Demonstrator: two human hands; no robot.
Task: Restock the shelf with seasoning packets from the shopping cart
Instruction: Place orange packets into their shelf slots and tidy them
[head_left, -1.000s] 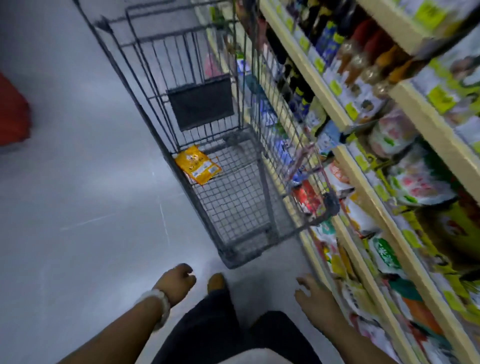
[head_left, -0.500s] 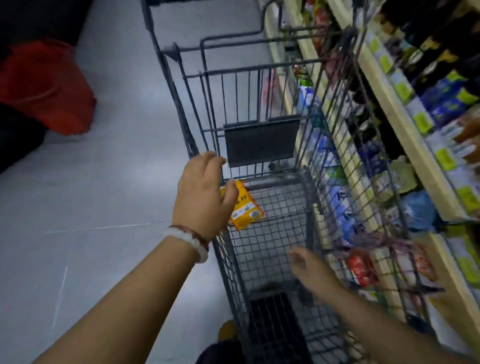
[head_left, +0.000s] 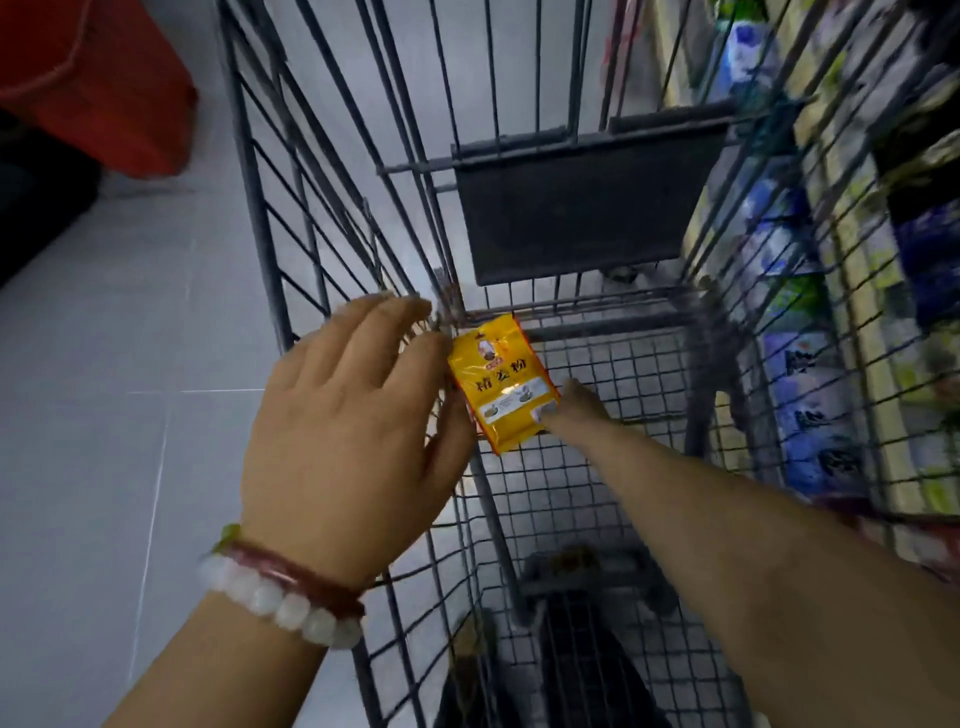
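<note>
store aisle, grey tile floor (head_left: 104, 364), wire cart (head_left: 571, 467). yellow seasoning packet (head_left: 503, 382) on far mesh: likely light, floppy, slick. right hand (head_left: 574, 402) pinches near corner; left hand (head_left: 353, 415) spread, empty, above cart's left wall.

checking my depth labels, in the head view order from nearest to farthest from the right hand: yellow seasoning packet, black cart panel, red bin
1. yellow seasoning packet, at the right hand's fingertips, cart floor
2. black cart panel, beyond it, on the cart's end wall
3. red bin, far upper left, outside the cart

A yellow packet (head_left: 503, 382) lies in the cart's (head_left: 587, 483) far left corner. The right hand (head_left: 574, 402) reaches down and touches its lower edge. The left hand (head_left: 348, 436), fingers straight, rests against the cart's left wall. Stocked shelves (head_left: 852, 291) stand right.
</note>
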